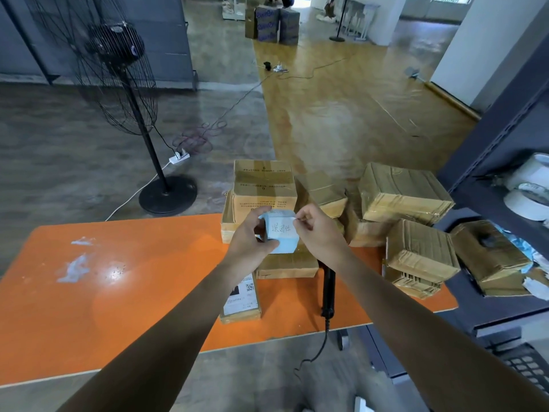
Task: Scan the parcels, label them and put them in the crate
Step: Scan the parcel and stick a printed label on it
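**Q:** Hands, state?

**A:** My left hand (252,236) grips the blue label block (286,246), fingers curled round it. My right hand (315,233) pinches the edge of the white handwritten label (280,228) on its face. The block is raised above the parcels (404,194), toward the far edge of the worktop (133,292). Probable reason: one hand steadies while the other peels.

**Q:** Why is the scanner lying down?

**A:** Peeling takes both hands. The scanner (328,289) rests near the front edge with its cord hanging over, within easy reach.

**Q:** Counts?

**A:** One block, one scanner. There are roughly nine brown parcels on the worktop, crowded toward its right end. Some are stacked, so the count is uncertain. That includes a flat parcel (241,298) at the front edge, printed slip up, under my left forearm. It is likely the next to be labelled.
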`<state>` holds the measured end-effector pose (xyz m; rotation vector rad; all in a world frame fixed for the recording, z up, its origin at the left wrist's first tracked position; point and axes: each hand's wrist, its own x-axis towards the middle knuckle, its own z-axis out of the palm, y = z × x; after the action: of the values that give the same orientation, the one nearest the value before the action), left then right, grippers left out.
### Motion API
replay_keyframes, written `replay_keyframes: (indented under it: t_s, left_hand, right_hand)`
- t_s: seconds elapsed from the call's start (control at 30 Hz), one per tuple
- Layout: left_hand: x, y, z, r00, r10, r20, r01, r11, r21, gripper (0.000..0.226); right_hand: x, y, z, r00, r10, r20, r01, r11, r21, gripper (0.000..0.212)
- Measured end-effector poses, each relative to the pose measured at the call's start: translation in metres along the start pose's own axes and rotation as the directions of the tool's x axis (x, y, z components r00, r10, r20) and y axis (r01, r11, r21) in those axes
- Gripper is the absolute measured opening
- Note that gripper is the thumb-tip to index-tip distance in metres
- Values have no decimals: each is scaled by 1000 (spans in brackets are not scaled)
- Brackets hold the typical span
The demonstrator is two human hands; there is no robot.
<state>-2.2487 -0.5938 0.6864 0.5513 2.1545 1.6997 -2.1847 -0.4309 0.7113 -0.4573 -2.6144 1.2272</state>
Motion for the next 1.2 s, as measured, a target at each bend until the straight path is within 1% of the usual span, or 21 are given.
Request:
replay_keyframes:
  t_s: [0.13, 0.27, 0.37, 0.47, 0.5, 0.57, 0.67, 0.7, 0.77, 0.87, 0.9, 0.97, 1.1, 1.13, 1.2]
  left_hand:
    - [1, 2, 2, 1000, -28, 11, 28, 1000, 0, 71]
    - [1, 3, 7, 991, -129, -24, 128, 990, -60, 66]
    - [1, 2, 7, 981, -184, -53, 175, 973, -148, 60]
    - [0, 2, 4, 967, -245, -73, 226, 953, -202, 53]
    - [-1, 1, 3, 964, -255, -74, 234, 948, -217, 49]
    - [-2, 0, 1, 964, -259, -59, 238, 941, -241, 43]
    - [-3, -1, -1, 970, -243, 1, 234, 934, -269, 42]
    - [-4, 0, -1, 972, -236, 15, 232, 935, -270, 43]
    - [-4, -1, 0, 974, -224, 29, 224, 937, -268, 45]
    - [-4, -2, 6, 977, -214, 27, 213, 936, -282, 40]
    - [-4, -3, 10, 976, -217, 20, 213, 932, -292, 39]
    - [-4, -2, 17, 977, -209, 42, 212, 930, -300, 40]
    - [-4, 1, 31, 965, -186, 187, 241, 911, -336, 44]
    - [-3, 2, 34, 964, -186, 191, 242, 912, -332, 40]
    - [-2, 4, 42, 971, -199, 134, 229, 934, -273, 24]
  right_hand:
    - [0, 0, -1, 999, -31, -21, 29, 998, -56, 6]
    - [2, -1, 1, 999, -6, -37, 5, 1000, -28, 11]
    - [1, -3, 0, 999, 44, 3, -45, 998, 49, 17]
    - [-1, -2, -4, 991, 123, 45, -130, 966, 223, 19]
    - [-1, 0, -7, 986, 151, 69, -164, 942, 292, 18]
    - [0, 2, -11, 967, 192, 167, -244, 886, 395, 14]
    - [-1, 7, -10, 901, 234, 367, -383, 827, 413, 8]
    - [-1, 8, -8, 880, 240, 410, -414, 811, 413, 8]
    - [-2, 11, -8, 860, 255, 442, -448, 792, 415, 8]
    - [-5, 13, -11, 835, 286, 470, -496, 761, 419, 9]
    - [-6, 13, -12, 835, 298, 462, -500, 761, 413, 10]
    - [-9, 13, -14, 848, 347, 400, -502, 768, 397, 6]
    - [-13, 18, -26, 861, 437, 259, -506, 782, 363, 11]
    - [-14, 22, -31, 859, 455, 234, -511, 784, 353, 8]
    - [-16, 31, -39, 855, 480, 195, -518, 787, 334, 5]
